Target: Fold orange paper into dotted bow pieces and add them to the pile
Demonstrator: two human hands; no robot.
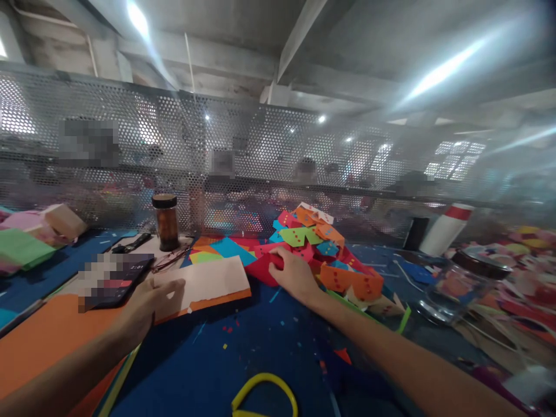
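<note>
A yellow handle [264,377] is lying nearest on the blue counter [200,370]. Farther in, the left hand [151,302] is resting on the left end of a paper stack [212,281]; the right hand [296,275] is lying with bent fingers on red paper [263,269] just beside it. I cannot tell whether either grip is closing. Behind, dotted, creased pieces are forming a heap [295,236], seemingly done; the flat, unmarked stack is looking unworked.

Room with a grey ceiling [234,23] and a perforated screen [247,130]

The perforated screen stands behind a blue tabletop [191,365]; a paned window [460,159] shows bright through it at right. A heavy beam [299,43] crosses overhead, and lights [449,68] glare at upper left and right.
</note>
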